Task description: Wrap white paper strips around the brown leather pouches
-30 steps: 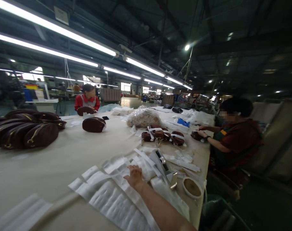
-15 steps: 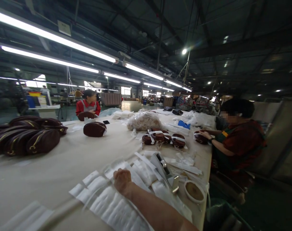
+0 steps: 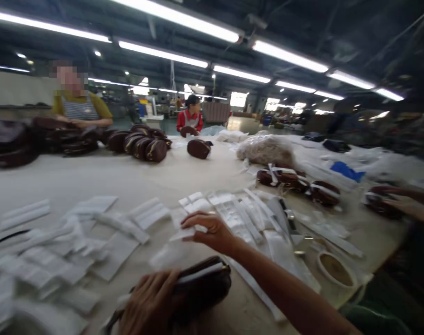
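Holding: the dark bag (image 3: 206, 288) is grasped by the left hand (image 3: 151, 300), over the near part of the table (image 3: 142, 179).
Right hand (image 3: 213, 232): a thin white sheet (image 3: 178, 234) is pinched by its fingers.
Tape dispenser (image 3: 282, 216): set beside white strips (image 3: 229, 211).

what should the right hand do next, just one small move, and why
Probably ease the right hand toward the dark bag: it seems to pinch a thin white sheet just beyond the bag, while the left hand lies over the bag's near end.
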{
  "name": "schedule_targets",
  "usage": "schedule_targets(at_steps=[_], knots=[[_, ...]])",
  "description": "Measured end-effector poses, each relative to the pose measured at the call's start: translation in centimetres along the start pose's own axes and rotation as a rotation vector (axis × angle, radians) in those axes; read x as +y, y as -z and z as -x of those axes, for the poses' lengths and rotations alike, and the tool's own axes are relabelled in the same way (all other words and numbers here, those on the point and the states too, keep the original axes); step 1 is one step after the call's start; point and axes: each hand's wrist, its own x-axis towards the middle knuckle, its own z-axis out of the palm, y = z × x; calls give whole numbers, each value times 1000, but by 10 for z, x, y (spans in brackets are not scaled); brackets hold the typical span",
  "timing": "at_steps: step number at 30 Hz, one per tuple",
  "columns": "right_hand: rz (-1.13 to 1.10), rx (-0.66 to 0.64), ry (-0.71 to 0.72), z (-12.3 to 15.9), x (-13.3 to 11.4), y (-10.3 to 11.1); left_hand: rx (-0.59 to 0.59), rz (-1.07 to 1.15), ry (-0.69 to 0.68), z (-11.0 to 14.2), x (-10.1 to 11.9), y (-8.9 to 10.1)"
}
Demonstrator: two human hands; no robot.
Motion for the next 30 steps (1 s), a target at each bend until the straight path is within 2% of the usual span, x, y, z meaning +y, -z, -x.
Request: schedule_targets(at_steps=[2,3,7,11,17,21,24,30], knots=[[38,-85,17,5,3,3,24,-62,46,-6,9,8],[51,-127,34,7,5,4,-4,-64,56,-10,12,10],[92,-286,95,20,10,0,21,-1,67,-19,16,12],[120,-360,73,29,18,-7,94,49,93,-11,13,9],[119,-427,40,31,17,-9,67,152,333,9,8,1],[137,-477,-23,30,17,-9,-3,159,218,11,6,4],[179,-489,-51,30,18,-10,11,127,98,5,7,9],[436,-481,93,27,17,-13,90,76,-42,2,1,2]])
